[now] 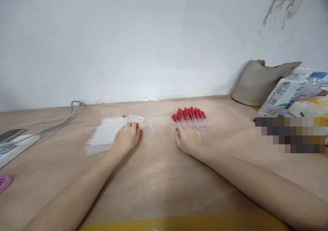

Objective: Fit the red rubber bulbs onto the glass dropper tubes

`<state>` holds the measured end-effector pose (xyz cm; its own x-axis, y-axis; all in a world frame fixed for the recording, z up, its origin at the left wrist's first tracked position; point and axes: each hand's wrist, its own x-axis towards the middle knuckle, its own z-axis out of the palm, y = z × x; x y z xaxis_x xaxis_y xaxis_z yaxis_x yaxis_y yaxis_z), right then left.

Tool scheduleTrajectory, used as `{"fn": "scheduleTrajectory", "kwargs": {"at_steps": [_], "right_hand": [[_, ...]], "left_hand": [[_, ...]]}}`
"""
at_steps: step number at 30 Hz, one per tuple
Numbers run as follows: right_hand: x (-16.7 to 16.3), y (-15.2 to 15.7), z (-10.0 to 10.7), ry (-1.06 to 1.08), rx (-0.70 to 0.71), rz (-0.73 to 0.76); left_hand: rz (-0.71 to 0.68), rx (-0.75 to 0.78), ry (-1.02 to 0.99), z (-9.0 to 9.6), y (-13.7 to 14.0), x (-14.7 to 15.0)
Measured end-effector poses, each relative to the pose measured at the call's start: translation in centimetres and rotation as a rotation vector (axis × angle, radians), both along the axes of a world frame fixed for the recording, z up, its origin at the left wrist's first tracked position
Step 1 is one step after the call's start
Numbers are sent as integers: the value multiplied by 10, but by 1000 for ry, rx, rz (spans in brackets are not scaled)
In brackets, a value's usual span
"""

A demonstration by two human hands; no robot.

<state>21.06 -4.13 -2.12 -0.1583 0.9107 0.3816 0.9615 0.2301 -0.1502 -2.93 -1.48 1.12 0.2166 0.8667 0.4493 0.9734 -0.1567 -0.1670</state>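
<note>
My left hand (126, 135) is closed around several red-bulbed droppers, whose red ends (139, 128) show beyond the fingers. It rests at the right edge of a stack of clear zip bags (104, 130) with red seal lines. My right hand (189, 139) is closed, the fingertips pinched at a thin clear tube (174, 130). Just beyond it lies a row of clear droppers with red rubber bulbs (189, 113), bulbs toward the wall. Between the hands, several slim clear tubes (155, 127) lie side by side on the table.
A grey cable (61, 123) runs to a white power strip (23, 147) at the left, near a phone (11, 134) and a purple item (4, 184). On the right are a beige bag (252, 84) and plastic bottles (284, 92). A white wall (153, 43) stands behind the wooden table (159, 183).
</note>
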Motion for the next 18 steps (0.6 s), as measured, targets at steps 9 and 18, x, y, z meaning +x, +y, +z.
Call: {"fn": "scheduleTrajectory", "kwargs": {"at_steps": [9, 18], "right_hand": [[39, -24, -3, 88, 11, 156], [39, -19, -4, 134, 37, 142]], "left_hand": [[-342, 97, -158, -4, -13, 20], [-573, -180, -480, -26, -39, 49]]}}
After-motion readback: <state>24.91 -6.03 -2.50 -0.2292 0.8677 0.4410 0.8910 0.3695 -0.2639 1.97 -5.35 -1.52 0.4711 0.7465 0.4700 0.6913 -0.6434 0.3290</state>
